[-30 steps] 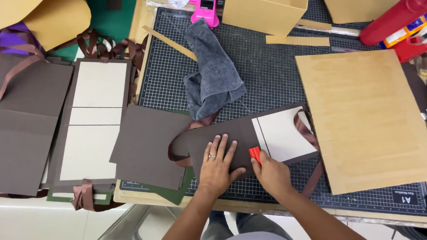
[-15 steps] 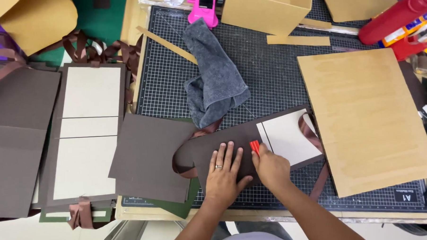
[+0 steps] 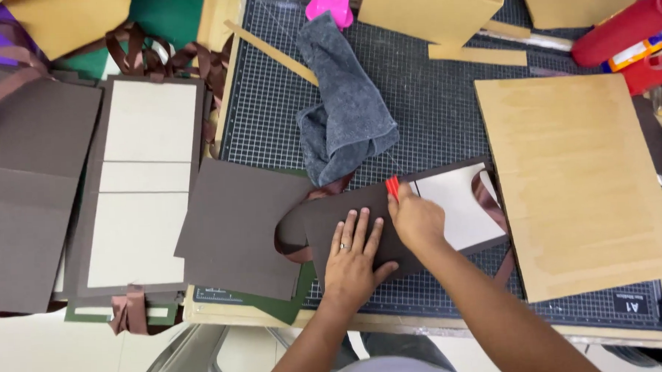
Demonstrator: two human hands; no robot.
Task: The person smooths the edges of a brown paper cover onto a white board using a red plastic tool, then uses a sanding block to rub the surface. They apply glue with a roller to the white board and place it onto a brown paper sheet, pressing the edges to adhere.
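Since the earlier frame your right hand (image 3: 418, 218) has pushed the small red tool (image 3: 393, 187) up the brown paper panel (image 3: 332, 217) to its top edge, fingers pinched on it. Your left hand (image 3: 352, 253) lies flat on the panel, fingers spread, pressing. That panel sits on the gridded cutting mat (image 3: 431, 109) (front-centre), its brown side covering most of the white board (image 3: 458, 206); the right part looks uncovered yet. Matte paper, soft crumpled grey cloth (image 3: 347, 119) just behind, smooth tan board (image 3: 576, 177) to the right.

Red tool (image 3: 392, 186) mostly hidden in right hand (image 3: 417, 220) — prob. a scraper; red bottle (image 3: 622, 23) at 2 o'clock cut off.
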